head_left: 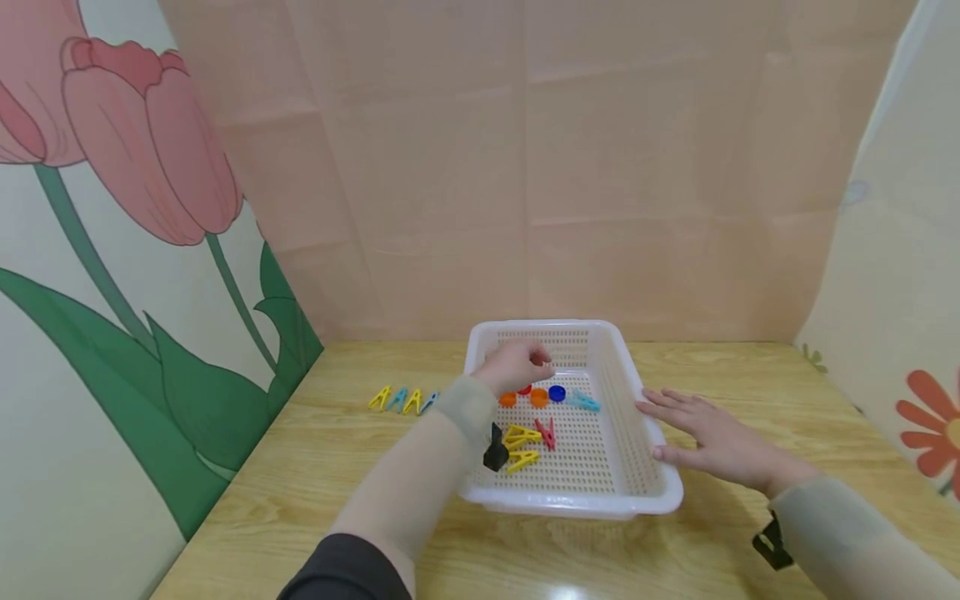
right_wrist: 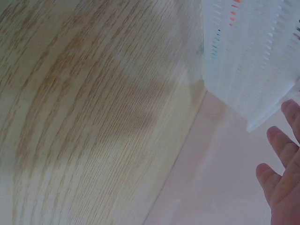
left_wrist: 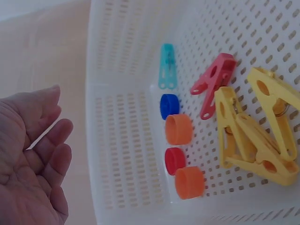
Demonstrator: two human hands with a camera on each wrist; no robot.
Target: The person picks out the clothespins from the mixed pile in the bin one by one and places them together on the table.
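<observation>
1. Dark sleeve up close, and beyond it the left hand hangs over the basket, fingers loosely bent, pinching nothing that shows.
2. Right hand spreads its fingers against the basket's rim, seemingly steadying it on the desk.
3. Inside, caps and a light-blue peg line up, perhaps for easy telling apart; yellow pegs and a red peg lie nearer.
4. Four more pegs stay outside, left.
5. Overlapping yellows defy counting; the left hand partly hides a red cap overhead; the right wrist view crops its hand.
</observation>
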